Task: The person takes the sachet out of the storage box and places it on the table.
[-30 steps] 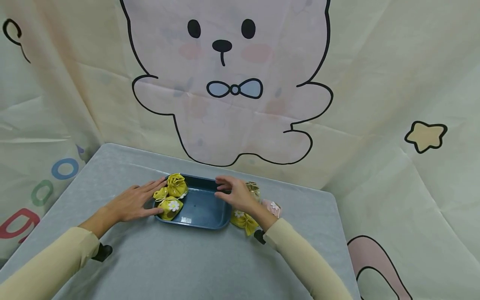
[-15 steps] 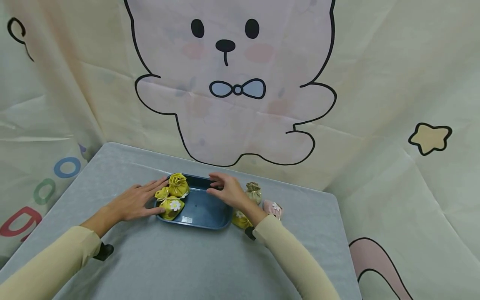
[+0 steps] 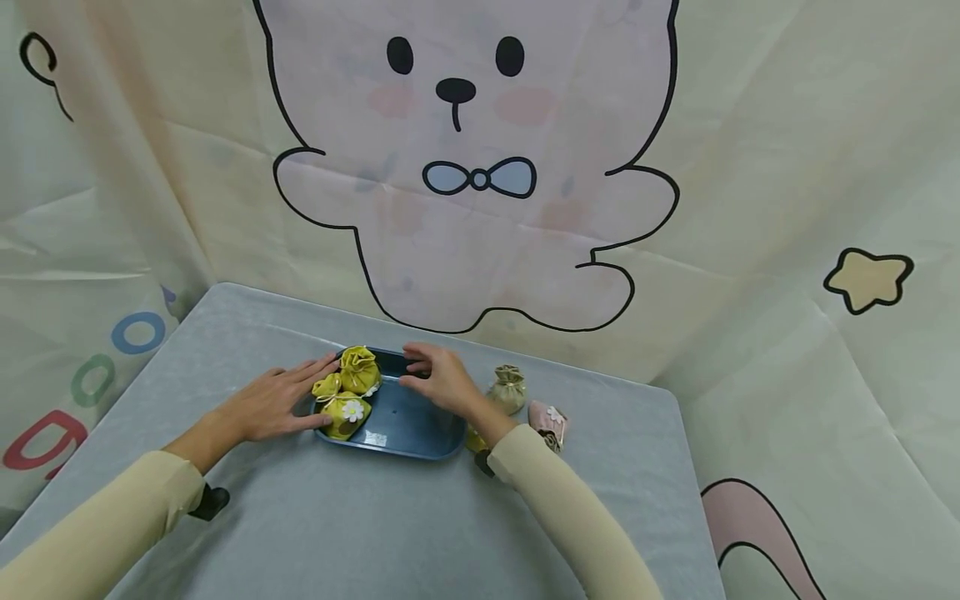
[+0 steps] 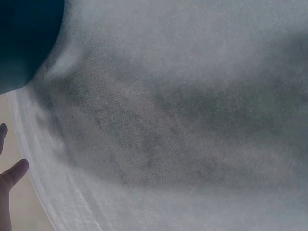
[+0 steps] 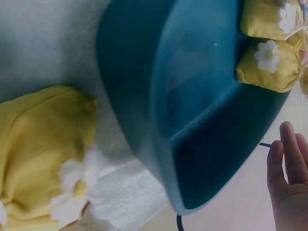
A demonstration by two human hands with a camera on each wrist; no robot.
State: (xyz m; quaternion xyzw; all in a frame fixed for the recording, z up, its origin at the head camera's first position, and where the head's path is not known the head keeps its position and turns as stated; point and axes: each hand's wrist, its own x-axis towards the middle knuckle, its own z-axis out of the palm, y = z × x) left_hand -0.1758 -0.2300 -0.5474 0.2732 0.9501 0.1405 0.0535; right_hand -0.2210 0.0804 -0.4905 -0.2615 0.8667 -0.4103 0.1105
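Observation:
A blue tray (image 3: 420,418) lies on the cloth-covered table, with yellow drawstring pouches (image 3: 347,415) bunched at its left end. A white flower decorates the front one. My left hand (image 3: 279,404) spreads straight fingers along that end, its thumb close against the front pouch. Over the tray's far right part hovers my right hand (image 3: 444,382), fingers loosely bent and holding nothing. The right wrist view shows fingers (image 5: 288,159) beyond the tray rim and another yellow pouch (image 5: 43,154) outside it. Only fingertips of the left hand (image 4: 14,175) enter the left wrist view.
Right of the tray stand an olive pouch (image 3: 507,390) and a pink pouch (image 3: 547,419) with a white flower. My right forearm partly covers the yellow pouch beside the tray. A printed bear curtain (image 3: 480,250) hangs behind the table (image 3: 360,517).
My right hand has moved left over the tray, uncovering more of the olive and pink pouches. My left hand stays at the tray's left end. The head view has shifted slightly.

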